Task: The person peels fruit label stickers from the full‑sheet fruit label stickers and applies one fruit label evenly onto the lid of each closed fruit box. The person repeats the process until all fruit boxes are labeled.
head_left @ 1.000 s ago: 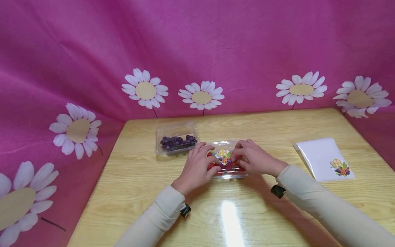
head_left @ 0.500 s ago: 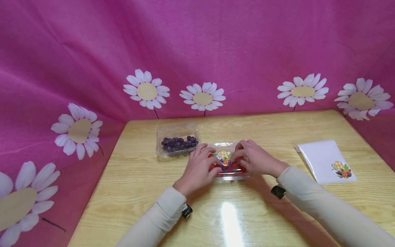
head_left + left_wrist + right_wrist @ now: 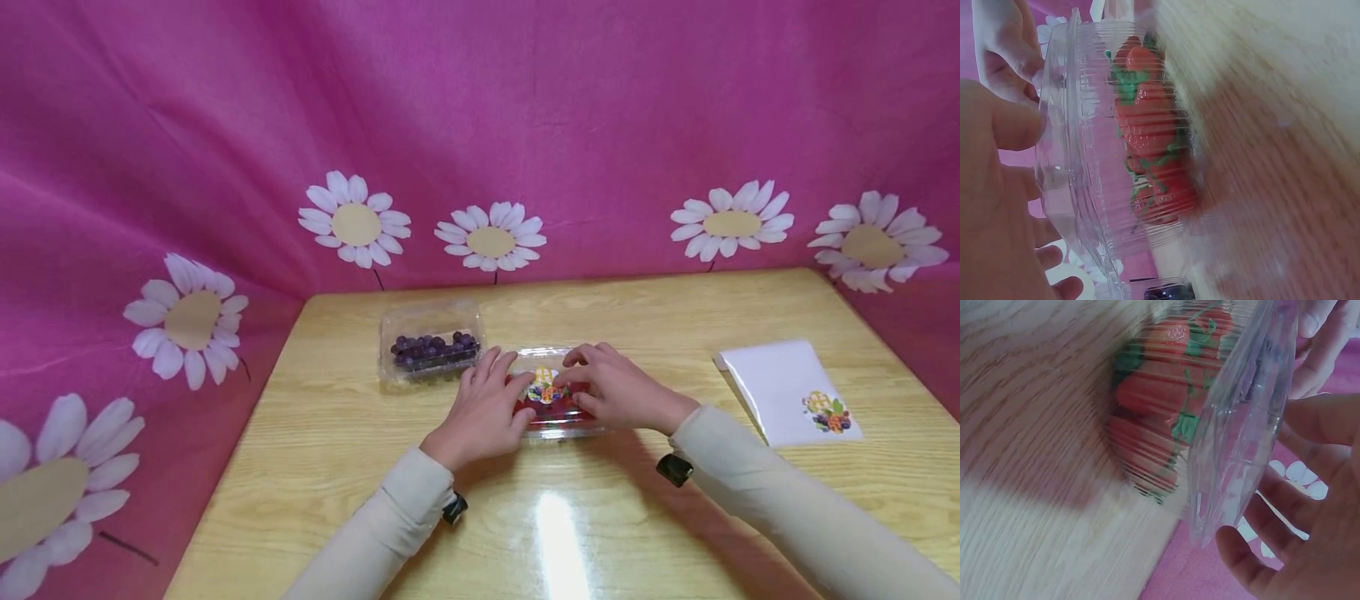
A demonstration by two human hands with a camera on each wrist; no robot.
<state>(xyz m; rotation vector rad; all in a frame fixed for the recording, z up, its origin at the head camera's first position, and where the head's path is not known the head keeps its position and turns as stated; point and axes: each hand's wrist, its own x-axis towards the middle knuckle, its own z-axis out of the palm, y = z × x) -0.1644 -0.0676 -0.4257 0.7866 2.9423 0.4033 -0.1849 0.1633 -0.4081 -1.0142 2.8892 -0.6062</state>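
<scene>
A clear plastic clamshell box [image 3: 564,432] with its lid down stands on the table. Red strawberries [image 3: 1147,119] with green stems show through its ribbed wall in both wrist views. On top of the lid lies a round fruit-print sticker [image 3: 545,388]. My left hand [image 3: 480,417] rests on the lid from the left, fingers loosely bent, fingertips at the sticker's left edge. From the right, my right hand [image 3: 624,393] touches the lid, its fingertips at the sticker's right edge. Neither hand grips the box.
Behind and left of the strawberry box stands another clear box [image 3: 431,312] containing dark grapes [image 3: 431,350]. At the right of the wooden table [image 3: 315,500] lies a white sheet [image 3: 780,387] bearing a similar sticker, its left edge curled. A pink flowered cloth [image 3: 600,125] surrounds the table.
The fingers of both hands have shifted slightly over the lid, the left fingertips moving inward along the sticker. The boxes and the white sheet have stayed in place.
</scene>
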